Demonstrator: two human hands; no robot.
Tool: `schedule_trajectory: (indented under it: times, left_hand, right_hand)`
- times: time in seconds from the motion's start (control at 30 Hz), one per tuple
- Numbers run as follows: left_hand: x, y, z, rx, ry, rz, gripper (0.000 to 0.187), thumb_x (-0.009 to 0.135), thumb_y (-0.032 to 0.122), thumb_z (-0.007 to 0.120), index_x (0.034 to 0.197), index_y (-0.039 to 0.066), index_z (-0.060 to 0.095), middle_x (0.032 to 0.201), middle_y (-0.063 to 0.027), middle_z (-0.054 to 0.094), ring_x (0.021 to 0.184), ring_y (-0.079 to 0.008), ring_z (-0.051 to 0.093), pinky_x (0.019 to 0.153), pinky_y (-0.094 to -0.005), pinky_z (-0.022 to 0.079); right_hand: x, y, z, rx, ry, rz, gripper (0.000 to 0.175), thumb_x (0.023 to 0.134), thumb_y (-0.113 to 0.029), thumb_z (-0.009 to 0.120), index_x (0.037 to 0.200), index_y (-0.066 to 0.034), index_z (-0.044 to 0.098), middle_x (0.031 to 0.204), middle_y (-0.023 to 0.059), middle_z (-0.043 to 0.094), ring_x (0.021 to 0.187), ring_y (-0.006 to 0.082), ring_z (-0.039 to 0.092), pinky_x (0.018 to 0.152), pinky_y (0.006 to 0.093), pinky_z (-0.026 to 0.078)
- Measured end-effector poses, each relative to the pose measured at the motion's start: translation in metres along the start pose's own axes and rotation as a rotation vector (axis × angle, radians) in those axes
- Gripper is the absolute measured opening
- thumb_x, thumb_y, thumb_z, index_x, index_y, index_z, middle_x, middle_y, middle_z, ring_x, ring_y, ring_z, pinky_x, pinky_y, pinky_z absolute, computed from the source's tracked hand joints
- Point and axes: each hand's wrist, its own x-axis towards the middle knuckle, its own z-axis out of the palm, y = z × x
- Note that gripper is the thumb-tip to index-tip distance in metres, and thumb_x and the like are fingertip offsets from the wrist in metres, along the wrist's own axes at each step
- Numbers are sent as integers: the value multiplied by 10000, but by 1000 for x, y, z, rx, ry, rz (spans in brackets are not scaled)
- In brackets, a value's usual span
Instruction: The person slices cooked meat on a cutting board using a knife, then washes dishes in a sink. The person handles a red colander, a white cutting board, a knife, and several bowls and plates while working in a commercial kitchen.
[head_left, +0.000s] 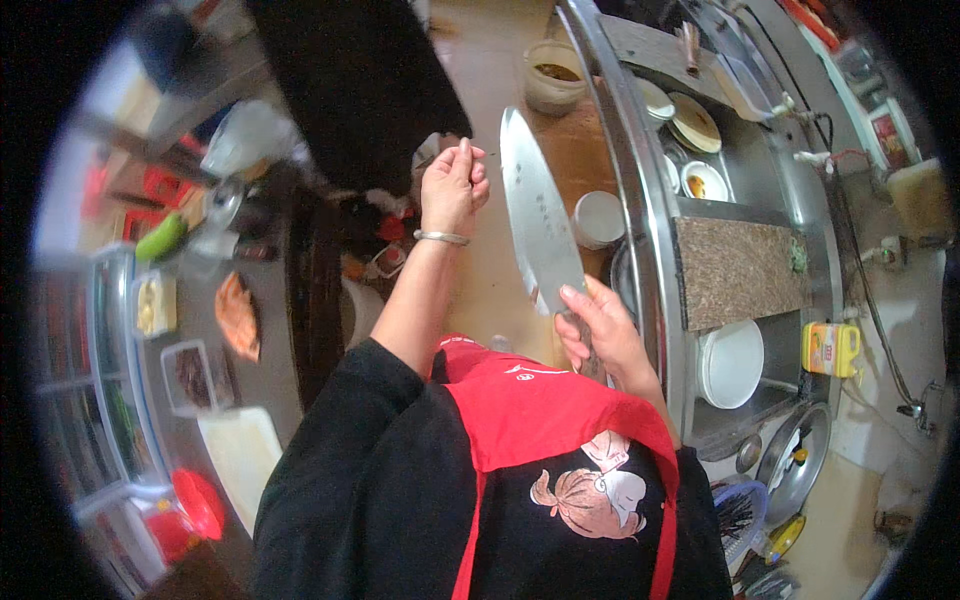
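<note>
My right hand (604, 330) grips the handle of a large kitchen knife (536, 210), its broad steel blade pointing up and away from me. Left of the blade, my left hand (455, 184) is raised with its fingers curled in and the thumb on top; whether something small is pinched there cannot be told. A metal bangle (441, 238) circles that wrist. Both hands are over the floor between a counter and a sink unit, in front of my red apron (525, 412). The knife touches neither the left hand nor the sink edge.
At right, a steel sink unit (652, 225) holds stacked plates, a cutting board (739, 270) and a white round container (731, 364). Buckets (555, 79) stand on the floor beside it. The left counter (270, 300) bears an orange-pink piece of food (237, 316), a green vegetable (161, 238) and a white board (241, 450).
</note>
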Motion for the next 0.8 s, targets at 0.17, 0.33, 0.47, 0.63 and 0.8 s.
schedule_trajectory:
  times: [0.17, 0.33, 0.47, 0.63, 0.8]
  left_hand:
    - [47, -27, 43, 35, -396, -382, 380, 969, 451, 401, 895, 97, 514, 641, 31, 416, 449, -53, 291, 396, -189, 210]
    - [136, -24, 100, 543, -484, -143, 217, 915, 241, 597, 805, 80, 502, 650, 49, 467, 454, -21, 339, 391, -191, 222]
    - [233, -29, 108, 439, -580, -235, 209, 895, 198, 625, 772, 78, 507, 607, 64, 444, 467, -20, 378, 388, -192, 248]
    - [359, -26, 108, 193, -376, -493, 239, 959, 262, 499, 789, 95, 494, 617, 19, 412, 439, -52, 316, 370, -198, 208]
    - [504, -43, 84, -102, 93, -252, 303, 988, 296, 419, 776, 91, 490, 605, -14, 439, 433, -91, 363, 352, -215, 230]
  right_hand:
    - [78, -60, -52, 91, 145, -206, 223, 960, -273, 481, 1052, -72, 506, 603, 3, 446, 395, 68, 382, 370, 230, 386]
    - [171, -113, -86, 62, 290, -283, 200, 952, -278, 501, 1039, -98, 494, 609, -1, 449, 411, 73, 406, 376, 226, 393]
    - [228, -160, -107, 193, 386, -270, 189, 951, -246, 490, 1021, -71, 488, 616, 19, 461, 416, 92, 413, 379, 259, 394]
    - [264, -196, -160, 354, 627, -299, 180, 945, -240, 510, 979, -89, 418, 602, 29, 427, 406, 111, 378, 366, 271, 335]
    - [277, -214, -215, 432, 909, -232, 196, 923, -256, 528, 879, -127, 387, 557, -4, 374, 375, 97, 332, 343, 266, 319]
